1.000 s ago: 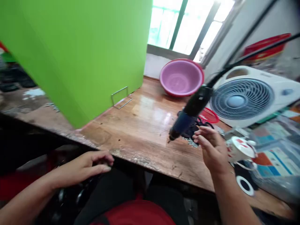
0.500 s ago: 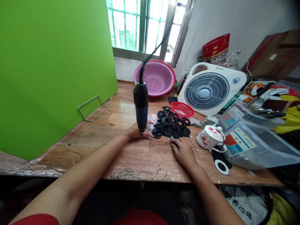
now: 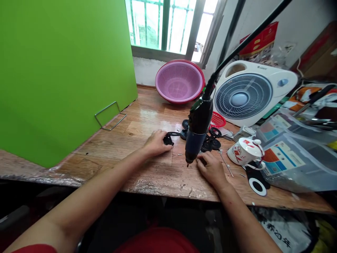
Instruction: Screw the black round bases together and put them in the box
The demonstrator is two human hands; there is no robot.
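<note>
left hand point(image 3: 157, 143) at mid-frame, grip pinching a small black plastic part point(image 3: 167, 140) on the wooden counter point(image 3: 147, 177). right hand point(image 3: 212, 169) is just right of it with fingertips on the wood, can't tell its grip. a hanging black-and-blue electric screwdriver point(image 3: 198, 131) sits between them. the white bag point(image 3: 276, 228) at lower right reads "20年".

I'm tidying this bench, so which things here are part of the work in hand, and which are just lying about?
In use: left hand holding black part; right hand on the table; hanging screwdriver; pile of black rings.
Lying about: pink basket; fan; white teapot; green board.
</note>
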